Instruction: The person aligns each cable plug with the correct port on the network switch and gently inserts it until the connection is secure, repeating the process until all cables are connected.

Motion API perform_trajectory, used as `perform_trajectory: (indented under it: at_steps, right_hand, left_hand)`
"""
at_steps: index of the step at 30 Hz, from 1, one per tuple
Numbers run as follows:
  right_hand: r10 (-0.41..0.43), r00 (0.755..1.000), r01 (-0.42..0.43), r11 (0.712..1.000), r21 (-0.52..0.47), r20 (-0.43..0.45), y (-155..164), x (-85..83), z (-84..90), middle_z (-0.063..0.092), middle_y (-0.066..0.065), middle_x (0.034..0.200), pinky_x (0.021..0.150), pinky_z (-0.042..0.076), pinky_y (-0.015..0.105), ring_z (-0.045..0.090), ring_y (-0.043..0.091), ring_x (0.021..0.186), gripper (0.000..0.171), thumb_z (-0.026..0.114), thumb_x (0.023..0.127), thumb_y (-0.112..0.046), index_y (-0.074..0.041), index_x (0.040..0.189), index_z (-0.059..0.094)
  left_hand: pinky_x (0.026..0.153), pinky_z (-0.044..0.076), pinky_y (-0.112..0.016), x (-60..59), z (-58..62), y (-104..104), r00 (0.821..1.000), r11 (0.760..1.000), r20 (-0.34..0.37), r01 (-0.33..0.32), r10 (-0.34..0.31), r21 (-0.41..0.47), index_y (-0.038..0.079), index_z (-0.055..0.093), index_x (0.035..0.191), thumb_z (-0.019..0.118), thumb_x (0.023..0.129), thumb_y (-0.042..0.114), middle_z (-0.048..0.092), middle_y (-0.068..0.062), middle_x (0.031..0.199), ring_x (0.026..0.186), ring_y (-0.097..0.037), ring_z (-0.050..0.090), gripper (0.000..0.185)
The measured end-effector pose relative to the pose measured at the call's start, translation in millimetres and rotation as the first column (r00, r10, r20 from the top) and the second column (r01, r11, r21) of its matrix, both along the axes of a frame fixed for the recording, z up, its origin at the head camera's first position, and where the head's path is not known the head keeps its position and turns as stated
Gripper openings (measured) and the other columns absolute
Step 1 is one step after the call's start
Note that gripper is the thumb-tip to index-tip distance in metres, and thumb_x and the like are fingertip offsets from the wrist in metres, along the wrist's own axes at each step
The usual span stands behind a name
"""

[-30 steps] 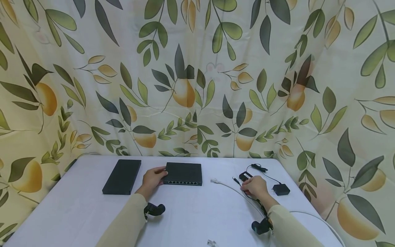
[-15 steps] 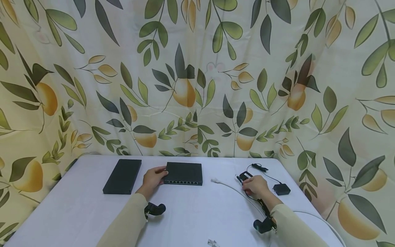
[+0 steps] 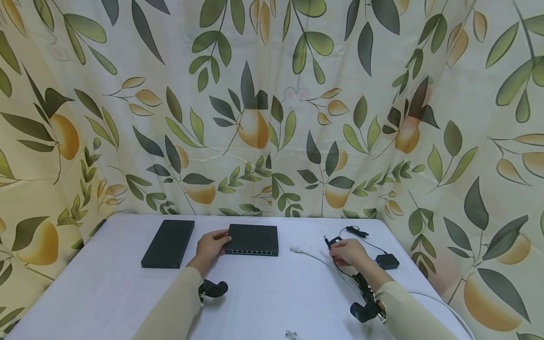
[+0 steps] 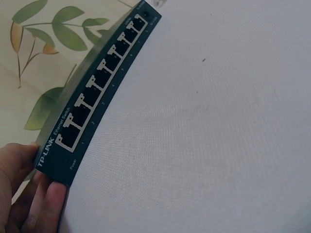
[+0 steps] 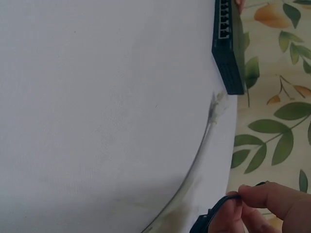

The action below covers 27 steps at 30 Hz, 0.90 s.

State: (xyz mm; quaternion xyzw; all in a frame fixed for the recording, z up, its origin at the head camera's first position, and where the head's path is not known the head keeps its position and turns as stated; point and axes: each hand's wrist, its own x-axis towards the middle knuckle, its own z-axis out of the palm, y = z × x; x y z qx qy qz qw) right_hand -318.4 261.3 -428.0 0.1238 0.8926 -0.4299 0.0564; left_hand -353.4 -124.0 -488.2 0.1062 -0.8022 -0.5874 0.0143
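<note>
switch (image 3: 251, 235), one, black: lying on the bench (image 3: 255, 302), its left end being clamped by the fingers of the left hand (image 3: 211, 246). cord (image 3: 327, 242), one, black: being pinched near its tip by the fingers of the right hand (image 3: 352, 254), well apart from the switch. step, as judged: taking hold of the cord while steadying the switch, the next move probably calling for a firm pinch.

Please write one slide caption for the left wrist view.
The left hand holds one end of a TP-LINK Ethernet switch, its row of ports in view.
</note>
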Motion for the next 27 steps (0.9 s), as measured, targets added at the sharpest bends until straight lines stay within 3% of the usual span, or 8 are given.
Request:
perform_trajectory:
  at_steps: [18, 22, 27]
  right_hand:
    - [0.077, 0.996, -0.081, 0.993, -0.085, -0.039, -28, 6.0, 14.5, 0.061, 0.007, 0.071, 0.054, 0.052, 0.027, 0.057, 0.015, 0.059, 0.023, 0.063, 0.082, -0.009, 0.004, 0.100, 0.061]
    - [0.087, 0.996, -0.089, 0.992, -0.092, -0.024, -33, 7.2, 17.4, 0.062, 0.008, 0.074, 0.055, 0.052, 0.028, 0.058, 0.016, 0.060, 0.022, 0.062, 0.082, -0.008, 0.004, 0.100, 0.061]
    - [0.105, 0.994, -0.105, 0.988, -0.110, -0.008, -40, 10.0, 21.6, 0.063, 0.014, 0.083, 0.057, 0.053, 0.030, 0.061, 0.017, 0.064, 0.022, 0.063, 0.082, -0.007, 0.005, 0.100, 0.060]
  left_hand:
    - [0.060, 0.051, -0.021, 1.2, -0.6, 1, 1.000, 1.000, 0.012, -0.011, 0.011, 0.003, 0.018, 0.063, 0.116, 0.065, 0.083, 0.025, 0.056, -0.007, 0.116, 0.097, -0.023, 0.054, 0.033]
    - [0.062, 0.051, -0.022, 1.0, -0.2, 2, 1.000, 1.000, 0.012, -0.011, 0.011, -0.003, 0.019, 0.063, 0.116, 0.065, 0.084, 0.025, 0.056, -0.007, 0.115, 0.096, -0.023, 0.055, 0.033]
    - [0.055, 0.049, -0.018, -0.5, -0.1, 2, 0.999, 1.000, 0.030, -0.026, 0.026, -0.007, 0.021, 0.064, 0.114, 0.066, 0.083, 0.026, 0.057, -0.006, 0.113, 0.094, -0.022, 0.056, 0.032]
